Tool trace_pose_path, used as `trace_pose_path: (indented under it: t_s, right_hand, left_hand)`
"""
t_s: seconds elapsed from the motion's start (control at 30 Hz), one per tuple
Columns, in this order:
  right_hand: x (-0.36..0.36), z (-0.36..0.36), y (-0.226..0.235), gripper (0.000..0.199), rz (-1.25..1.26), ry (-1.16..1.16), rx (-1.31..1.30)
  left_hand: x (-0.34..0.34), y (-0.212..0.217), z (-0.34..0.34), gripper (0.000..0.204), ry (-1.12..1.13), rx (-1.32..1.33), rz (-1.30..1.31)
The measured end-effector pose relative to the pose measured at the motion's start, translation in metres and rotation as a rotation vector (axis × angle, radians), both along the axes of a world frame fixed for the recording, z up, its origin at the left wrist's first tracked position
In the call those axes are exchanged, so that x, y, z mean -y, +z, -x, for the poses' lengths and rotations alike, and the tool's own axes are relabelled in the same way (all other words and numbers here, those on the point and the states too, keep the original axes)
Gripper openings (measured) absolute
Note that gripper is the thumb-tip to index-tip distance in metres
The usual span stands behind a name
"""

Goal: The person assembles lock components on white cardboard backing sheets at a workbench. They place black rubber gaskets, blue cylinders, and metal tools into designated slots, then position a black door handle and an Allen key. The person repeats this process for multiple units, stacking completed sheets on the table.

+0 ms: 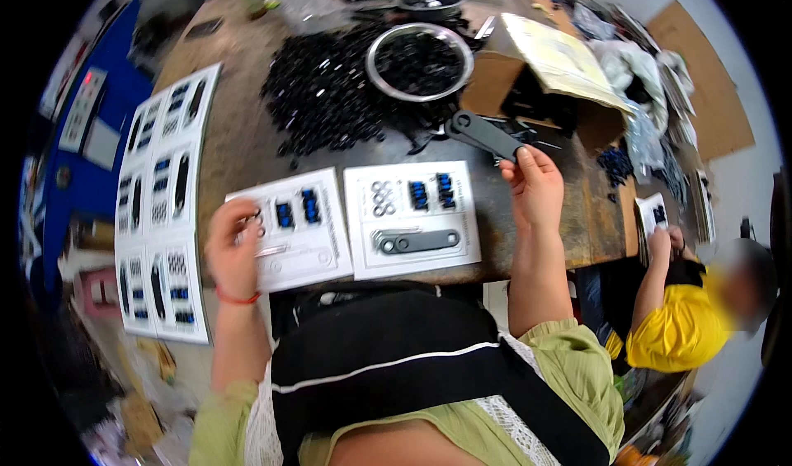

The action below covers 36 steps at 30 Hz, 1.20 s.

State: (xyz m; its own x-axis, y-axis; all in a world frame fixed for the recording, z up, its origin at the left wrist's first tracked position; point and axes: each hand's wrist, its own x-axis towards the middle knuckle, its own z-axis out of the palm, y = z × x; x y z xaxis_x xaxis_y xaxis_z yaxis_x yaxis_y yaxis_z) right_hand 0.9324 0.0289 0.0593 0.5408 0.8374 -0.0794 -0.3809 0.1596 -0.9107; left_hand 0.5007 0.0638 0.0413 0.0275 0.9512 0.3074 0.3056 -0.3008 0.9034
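The left hand (233, 247) pinches small silver rings onto the near-left blister card (290, 228) on the worktop (239, 148). Farther right, the right hand (535, 187) grips a black flat wrench (483, 134); swung carelessly, it could scatter the black parts heap (330, 95).

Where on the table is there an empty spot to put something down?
Bare wood shows between the row of finished cards on the left and the heap of black parts, above the near card under the left hand. Another strip lies right of the right hand, below the cardboard box. Around the metal bowl it is crowded.
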Motion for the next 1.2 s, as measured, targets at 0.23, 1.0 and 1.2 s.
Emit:
trace_pose_path:
  t_s: [0.23,1.0,1.2]
  right_hand:
    - [0.027,0.152,-0.006,0.016,0.199,0.507,-0.397]
    - [0.053,0.257,-0.045,0.033,-0.11,0.824,1.3]
    - [0.045,0.278,-0.058,0.032,-0.036,0.865,1.565]
  left_hand:
    - [0.041,0.001,-0.099,0.045,-0.534,0.451,0.185]
    - [0.138,-0.036,0.034,0.021,0.061,0.197,0.607]
    - [0.141,-0.059,0.062,0.015,0.359,-0.416,0.09]
